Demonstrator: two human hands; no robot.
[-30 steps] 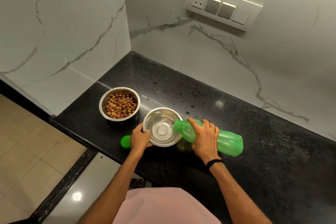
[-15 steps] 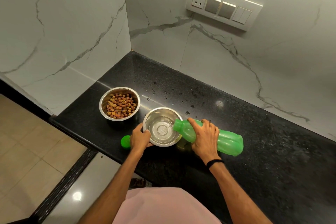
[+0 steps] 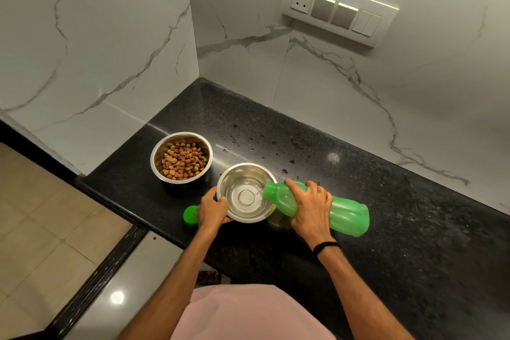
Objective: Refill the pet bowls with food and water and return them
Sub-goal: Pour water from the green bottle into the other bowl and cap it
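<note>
black counter point(image 3: 358, 188), marble walls. right hand point(image 3: 310, 208) grips tipped bottle point(image 3: 342, 215), mouth over bowl point(image 3: 234, 174); left hand point(image 3: 211, 211) holds rim.

On the black stone desk point(image 3: 414, 215), the round steel bowl of brown kibble point(image 3: 157, 149) sits behind and left of the round steel water bowl point(image 3: 229, 181). The green plastic bottle point(image 3: 346, 214) lies to that bowl's right — mouth over its rim — and the small green cap point(image 3: 190, 215) just left.

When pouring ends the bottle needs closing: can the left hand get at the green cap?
Probably yes: the green cap lies right beside the left hand, nothing between, once it releases the water bowl.
</note>
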